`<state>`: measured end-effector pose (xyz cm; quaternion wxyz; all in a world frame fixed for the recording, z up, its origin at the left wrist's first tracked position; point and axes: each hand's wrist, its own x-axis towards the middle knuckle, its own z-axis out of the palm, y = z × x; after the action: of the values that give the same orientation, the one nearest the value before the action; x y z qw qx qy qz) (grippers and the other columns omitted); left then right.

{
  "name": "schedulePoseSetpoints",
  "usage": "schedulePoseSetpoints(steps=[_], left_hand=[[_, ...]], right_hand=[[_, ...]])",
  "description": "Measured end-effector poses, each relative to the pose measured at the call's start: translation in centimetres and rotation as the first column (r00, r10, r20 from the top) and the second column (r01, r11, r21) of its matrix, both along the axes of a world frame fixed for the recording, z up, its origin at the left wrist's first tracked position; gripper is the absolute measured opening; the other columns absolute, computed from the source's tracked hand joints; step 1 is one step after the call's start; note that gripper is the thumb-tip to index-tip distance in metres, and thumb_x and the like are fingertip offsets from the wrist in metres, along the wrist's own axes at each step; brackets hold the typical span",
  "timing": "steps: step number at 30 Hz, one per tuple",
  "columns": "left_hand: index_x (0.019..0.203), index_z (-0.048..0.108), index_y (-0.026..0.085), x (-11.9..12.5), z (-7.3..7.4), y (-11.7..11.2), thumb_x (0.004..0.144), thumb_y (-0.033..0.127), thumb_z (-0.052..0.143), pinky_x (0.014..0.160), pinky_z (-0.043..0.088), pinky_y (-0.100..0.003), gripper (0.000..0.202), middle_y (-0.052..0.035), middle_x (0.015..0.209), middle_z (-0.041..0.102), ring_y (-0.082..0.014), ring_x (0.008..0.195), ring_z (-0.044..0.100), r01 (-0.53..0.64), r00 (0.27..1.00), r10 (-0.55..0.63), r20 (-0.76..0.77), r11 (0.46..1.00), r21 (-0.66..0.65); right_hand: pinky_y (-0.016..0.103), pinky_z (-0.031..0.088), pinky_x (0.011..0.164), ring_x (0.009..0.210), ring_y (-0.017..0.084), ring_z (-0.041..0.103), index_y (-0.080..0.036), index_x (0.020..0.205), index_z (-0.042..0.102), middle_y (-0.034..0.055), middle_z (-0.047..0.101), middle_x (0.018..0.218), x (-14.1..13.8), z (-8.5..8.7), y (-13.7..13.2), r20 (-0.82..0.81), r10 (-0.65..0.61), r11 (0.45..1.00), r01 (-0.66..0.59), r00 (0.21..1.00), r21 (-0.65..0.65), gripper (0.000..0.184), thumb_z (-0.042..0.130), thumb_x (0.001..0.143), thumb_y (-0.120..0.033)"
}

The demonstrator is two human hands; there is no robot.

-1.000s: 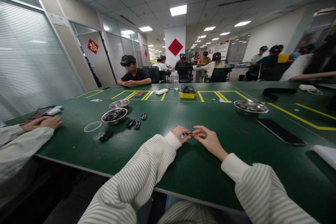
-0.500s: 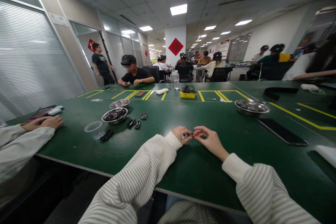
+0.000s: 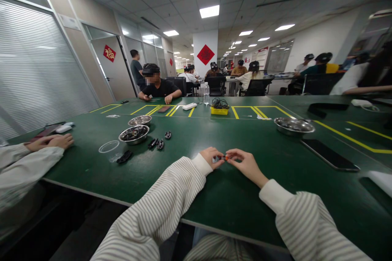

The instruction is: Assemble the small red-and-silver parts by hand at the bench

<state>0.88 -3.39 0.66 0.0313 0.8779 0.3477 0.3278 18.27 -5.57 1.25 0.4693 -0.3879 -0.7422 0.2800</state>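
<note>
Just above the green table (image 3: 196,187), my left hand (image 3: 212,157) and my right hand (image 3: 245,164) meet fingertip to fingertip. Between them is a small part with an orange end (image 3: 226,158); its dark and silvery remainder is mostly covered by my fingers, so its kind does not show. The left fingers pinch the dark side, while the right thumb and fingertips close on the orange end. To the left lie several small black-and-silver parts (image 3: 160,144). Behind them, a steel bowl (image 3: 134,141) holds many dark pieces.
A second steel bowl (image 3: 140,120) stands behind the first; a clear plastic cup (image 3: 109,149) lies nearby. At right are another steel bowl (image 3: 294,131) and a black phone (image 3: 330,155). A yellow bin (image 3: 219,111) of cables is farther back. Another person's hands (image 3: 50,143) rest at left.
My hands keep the same pinch with hardly any movement. Across the table, the seated person's hand has shifted slightly. A standing person by the door has moved right and turned away.
</note>
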Motion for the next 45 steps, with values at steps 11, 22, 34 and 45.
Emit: schedulePoseSetpoints(steps=[11,22,34,45], left_hand=[[0.077,0.060,0.017,-0.03,0.13,0.01,0.069,0.029,0.052,0.065,0.041,-0.023,0.016,-0.0018,0.070,0.058,-0.0108,0.064,0.049,-0.043,0.999,0.043,0.013,0.999,0.013],[0.079,0.060,0.017,-0.05,-0.19,0.21,0.072,0.033,0.050,0.064,0.041,-0.023,0.020,-0.0028,0.071,0.058,-0.0108,0.065,0.049,0.030,0.999,-0.030,-0.014,0.999,0.025],[0.083,0.059,0.016,0.04,-0.30,0.31,0.072,0.030,0.051,0.064,0.042,-0.022,0.019,-0.0029,0.072,0.056,-0.0102,0.065,0.049,0.052,0.999,-0.052,0.006,0.999,-0.015],[0.095,0.056,0.019,0.08,-0.27,0.06,0.072,0.026,0.050,0.059,0.042,-0.017,0.025,-0.0002,0.074,0.055,-0.0066,0.060,0.050,0.035,0.999,-0.036,-0.023,0.998,-0.050]], right_hand=[[0.031,0.050,0.065,0.066,0.016,0.059,-0.015,0.079,0.061,0.0064,0.062,0.079,0.19,0.15,0.27,0.005,-0.034,0.999,0.034,0.999,0.019,0.022,0.059,0.064,-0.030],[0.031,0.051,0.068,0.071,0.017,0.060,-0.014,0.082,0.059,0.0077,0.062,0.081,-0.11,0.05,0.03,-0.091,0.025,0.997,-0.031,0.996,-0.070,0.027,0.062,0.060,-0.029],[0.029,0.049,0.065,0.069,0.018,0.060,-0.013,0.075,0.060,0.0069,0.062,0.074,-0.13,-0.01,0.14,-0.054,-0.023,0.993,0.017,0.998,-0.115,0.023,0.063,0.058,-0.028],[0.026,0.047,0.060,0.062,0.018,0.060,-0.014,0.070,0.064,0.0058,0.066,0.067,0.05,-0.29,0.45,0.045,-0.060,0.986,0.066,0.997,-0.156,0.022,0.059,0.062,-0.034]])
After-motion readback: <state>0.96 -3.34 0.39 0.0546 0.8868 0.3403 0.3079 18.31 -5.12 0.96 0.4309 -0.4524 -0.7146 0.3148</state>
